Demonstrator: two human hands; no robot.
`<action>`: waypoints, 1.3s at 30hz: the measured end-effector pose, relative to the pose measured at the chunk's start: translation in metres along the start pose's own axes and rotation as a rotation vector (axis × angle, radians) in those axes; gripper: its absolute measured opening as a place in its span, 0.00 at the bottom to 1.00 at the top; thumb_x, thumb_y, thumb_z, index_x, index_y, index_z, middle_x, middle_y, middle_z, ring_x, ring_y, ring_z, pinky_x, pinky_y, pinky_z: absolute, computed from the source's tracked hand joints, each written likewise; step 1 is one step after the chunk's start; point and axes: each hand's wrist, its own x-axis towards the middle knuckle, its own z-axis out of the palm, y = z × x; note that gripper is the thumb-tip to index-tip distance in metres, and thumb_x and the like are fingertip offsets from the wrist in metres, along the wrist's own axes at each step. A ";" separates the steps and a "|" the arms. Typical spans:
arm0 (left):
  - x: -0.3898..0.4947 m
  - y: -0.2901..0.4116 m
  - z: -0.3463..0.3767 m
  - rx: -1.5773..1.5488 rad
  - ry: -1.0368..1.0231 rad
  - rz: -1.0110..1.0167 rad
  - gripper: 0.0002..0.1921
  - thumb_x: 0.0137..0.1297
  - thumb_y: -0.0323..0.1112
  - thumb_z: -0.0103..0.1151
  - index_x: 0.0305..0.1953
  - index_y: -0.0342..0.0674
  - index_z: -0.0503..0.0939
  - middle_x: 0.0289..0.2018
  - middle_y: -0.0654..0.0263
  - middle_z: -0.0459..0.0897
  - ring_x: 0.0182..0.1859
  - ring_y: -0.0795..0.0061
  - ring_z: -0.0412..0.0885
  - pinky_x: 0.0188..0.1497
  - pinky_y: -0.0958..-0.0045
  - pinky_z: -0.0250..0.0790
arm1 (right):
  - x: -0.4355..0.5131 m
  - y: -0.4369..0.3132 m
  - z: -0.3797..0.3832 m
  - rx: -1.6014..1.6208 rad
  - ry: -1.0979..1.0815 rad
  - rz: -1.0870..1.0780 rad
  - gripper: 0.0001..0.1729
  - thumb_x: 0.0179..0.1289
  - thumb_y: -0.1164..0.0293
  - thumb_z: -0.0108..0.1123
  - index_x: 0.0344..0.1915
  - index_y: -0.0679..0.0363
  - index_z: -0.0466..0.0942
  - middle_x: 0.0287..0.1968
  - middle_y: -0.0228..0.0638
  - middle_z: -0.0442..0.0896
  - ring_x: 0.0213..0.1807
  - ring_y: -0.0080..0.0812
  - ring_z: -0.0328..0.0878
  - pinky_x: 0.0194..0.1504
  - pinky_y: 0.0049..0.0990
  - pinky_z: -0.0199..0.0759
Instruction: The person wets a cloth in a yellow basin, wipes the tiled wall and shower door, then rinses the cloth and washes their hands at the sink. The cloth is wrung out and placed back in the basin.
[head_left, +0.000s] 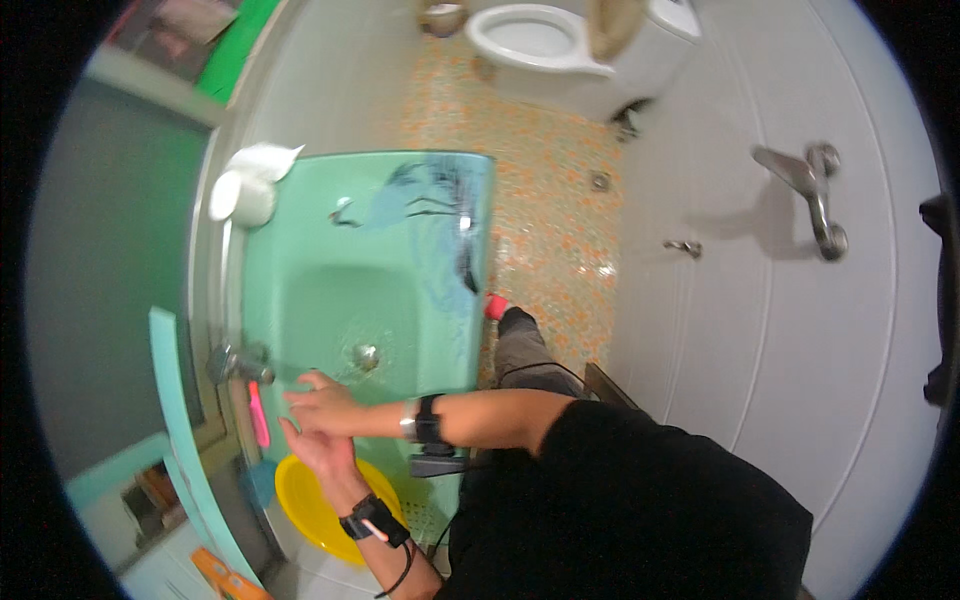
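Over the near left part of a green washbasin (442, 330), my right hand (326, 409) overlaps my left hand (319, 452). The right lies above with its fingers apart; the left is turned palm up beneath it, partly covered. Neither holds an object. Beside the fingertips is a metal tap (244, 367) at the basin's wall-side edge. Rippling water surrounds the metal drain (366, 358). A yellow plastic bowl (307, 514) sits below my left wrist. Both wrists carry black strapped devices, and a silver band (409, 420) circles the right wrist.
A pink-handled item (258, 416) lies by the tap. White rolls (244, 199) stand at the basin's far corner. A toilet (532, 45) is beyond the wet mosaic floor (555, 247). A metal mixer tap (806, 184) projects from the right wall. An orange object (225, 576) is lower left.
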 end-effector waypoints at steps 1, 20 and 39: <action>-0.004 0.001 0.008 -0.013 0.153 0.042 0.29 0.76 0.54 0.33 0.68 0.40 0.59 0.66 0.54 0.64 0.68 0.56 0.62 0.72 0.52 0.49 | -0.004 0.001 0.002 0.159 -0.024 -0.030 0.23 0.67 0.55 0.50 0.59 0.47 0.77 0.73 0.48 0.56 0.74 0.51 0.51 0.72 0.42 0.46; -0.092 0.076 -0.022 0.065 -0.072 0.365 0.34 0.75 0.58 0.32 0.73 0.42 0.53 0.75 0.61 0.45 0.77 0.68 0.36 0.75 0.68 0.23 | 0.014 -0.055 -0.002 0.012 -0.278 0.241 0.23 0.72 0.71 0.51 0.66 0.57 0.69 0.45 0.33 0.80 0.29 0.16 0.71 0.27 0.16 0.68; -0.222 0.035 -0.224 1.122 0.928 0.499 0.35 0.61 0.24 0.59 0.69 0.44 0.58 0.65 0.45 0.63 0.66 0.41 0.63 0.65 0.53 0.61 | 0.040 -0.062 -0.001 -1.070 -0.126 -0.271 0.31 0.72 0.55 0.49 0.20 0.72 0.68 0.19 0.58 0.65 0.21 0.58 0.58 0.26 0.46 0.60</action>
